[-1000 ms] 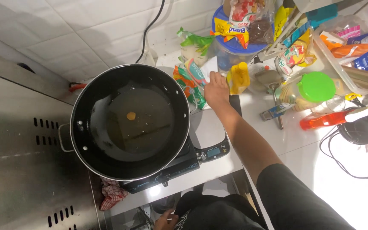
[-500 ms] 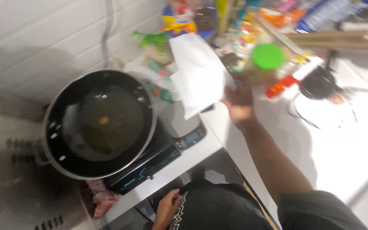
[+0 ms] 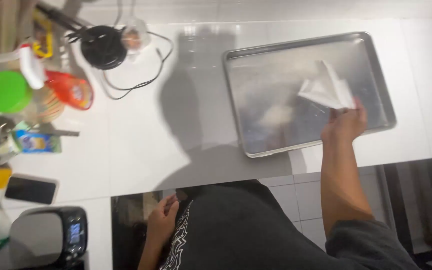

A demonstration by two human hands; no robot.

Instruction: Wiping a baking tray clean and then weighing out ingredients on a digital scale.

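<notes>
A white sheet of paper (image 3: 326,90), folded or crumpled into a loose peak, hangs over the right part of a metal baking tray (image 3: 256,100); its lower corner is pinched in the right hand (image 3: 345,125), whose fingers are closed on it, though the fingertips themselves are hidden behind the paper's edge. Whether the paper touches the tray's surface is hard to tell. The tray lies flat on the white tabletop (image 3: 176,140), near its front edge, with pale blurred reflections in its floor. The left hand (image 3: 162,220) rests low beside the dark shirt, below the tabletop edge, fingers loosely curled and holding nothing. Further left, a black round appliance (image 3: 103,47) with a trailing cord sits near the back; a red bottle (image 3: 68,89) lies beside a green lid (image 3: 6,91), both smeared by blur. A dark phone (image 3: 31,190) lies flat near the left edge, and a cooktop's control panel (image 3: 73,234) is cut off at the bottom corner
</notes>
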